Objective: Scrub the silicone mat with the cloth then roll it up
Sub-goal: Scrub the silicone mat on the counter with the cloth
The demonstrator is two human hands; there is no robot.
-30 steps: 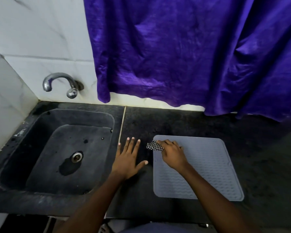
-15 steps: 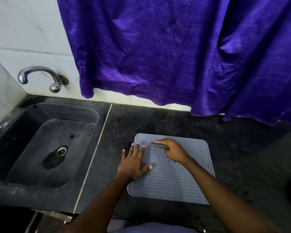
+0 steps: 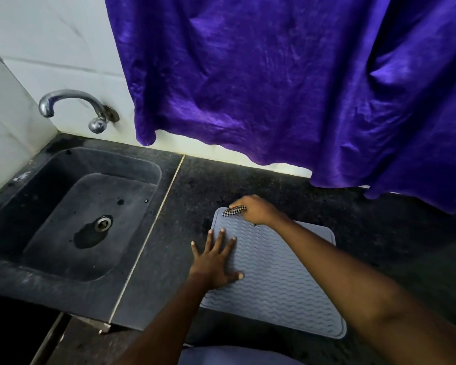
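**Q:** Where is the mat?

**A:** The grey-blue, wave-ribbed rectangular silicone mat (image 3: 274, 280) lies flat on the dark speckled stone desk (image 3: 248, 180), under both hands.

**Q:** What is the left hand doing?

**A:** The left hand (image 3: 213, 262) presses palm-down on the mat's left edge. Its fingers (image 3: 221, 237) are straight and spread apart, tips pointing away from the person. The little finger lies past the edge, on the desk.

**Q:** And the cloth?

**A:** The small black-and-white checked cloth (image 3: 233, 210) is bunched in the right hand (image 3: 257, 209), whose fingers curl around it. It sticks out to the left of those fingers and touches the mat's far left corner, just beyond the left fingertips.

**Q:** What is around them?

**A:** Well to the left of the spread fingers is a dark rectangular stone sink (image 3: 37, 206) with a metal drain. Behind it, a curved chrome tap (image 3: 71, 101) juts from the white tiled wall (image 3: 50, 35). Beyond the right hand's fingers, a crumpled purple curtain (image 3: 274, 75) hangs down to the desk's back edge.
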